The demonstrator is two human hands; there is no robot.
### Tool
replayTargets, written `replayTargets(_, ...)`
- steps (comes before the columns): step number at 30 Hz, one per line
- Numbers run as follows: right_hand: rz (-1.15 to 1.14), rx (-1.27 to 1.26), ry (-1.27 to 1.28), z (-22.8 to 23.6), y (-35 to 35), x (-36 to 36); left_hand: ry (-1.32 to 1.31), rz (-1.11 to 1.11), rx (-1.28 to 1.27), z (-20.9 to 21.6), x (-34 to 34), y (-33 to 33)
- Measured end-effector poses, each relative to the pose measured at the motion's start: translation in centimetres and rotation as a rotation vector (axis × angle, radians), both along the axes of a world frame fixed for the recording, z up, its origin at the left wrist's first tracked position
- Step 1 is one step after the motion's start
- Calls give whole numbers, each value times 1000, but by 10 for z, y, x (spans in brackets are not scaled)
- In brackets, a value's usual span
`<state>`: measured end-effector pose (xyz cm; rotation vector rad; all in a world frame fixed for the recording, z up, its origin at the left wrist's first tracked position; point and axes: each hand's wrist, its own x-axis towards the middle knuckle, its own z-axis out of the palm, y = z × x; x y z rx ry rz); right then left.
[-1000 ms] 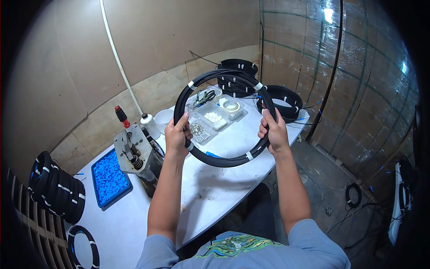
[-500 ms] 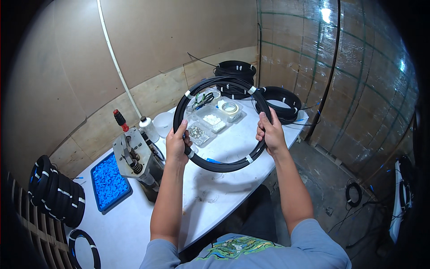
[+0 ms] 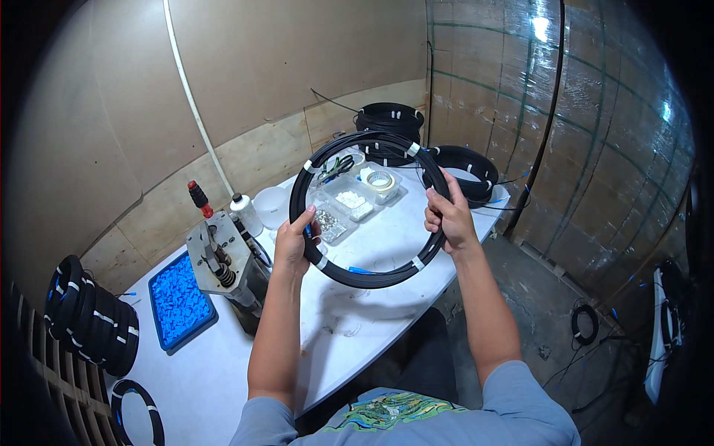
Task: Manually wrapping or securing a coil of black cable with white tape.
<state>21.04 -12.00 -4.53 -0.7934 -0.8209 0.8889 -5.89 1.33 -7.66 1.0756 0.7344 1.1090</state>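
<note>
Between my hands, above the white table, I hold up a black cable coil (image 3: pixel 362 279) bound with several white tape bands. My left hand (image 3: pixel 292 241) grips the coil's left side, its thumb lying over the cable. On the right side my right hand (image 3: pixel 451 215) is wrapped round the coil as well. A small blue piece (image 3: pixel 361 270) shows at the coil's lower inner edge. Seen through the ring are a clear tray with small metal parts (image 3: pixel 328 223), white pieces (image 3: pixel 352 199) and a tape roll (image 3: pixel 381 181), with scissors (image 3: pixel 341 165) behind them.
A bench press (image 3: pixel 223 256) with a red-topped lever stands on the table (image 3: pixel 349 327) beside a blue tray (image 3: pixel 158 286) of small blue pieces. A bottle (image 3: pixel 244 212) and white bowl (image 3: pixel 271 202) sit behind it. Coil stacks stand left (image 3: pixel 97 320) and back right (image 3: pixel 468 167).
The held coil has turned slightly in my hands; its tape bands have shifted anticlockwise. Both hands still grip it at nearly the same places.
</note>
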Motion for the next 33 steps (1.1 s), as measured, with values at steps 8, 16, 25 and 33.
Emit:
replayTargets(8,216,-64,-353,32,8,27,139,-65,375,33,1,-12)
replayTargets(16,449,-110,-863,93,12,25,235,-111,319,16,8,-12)
replayTargets(25,291,112,-225,5,16,47,-164,-58,5,10,0,2)
replayTargets(33,-243,-34,-313,-17,18,20,-168,-12,-83,4,13,8)
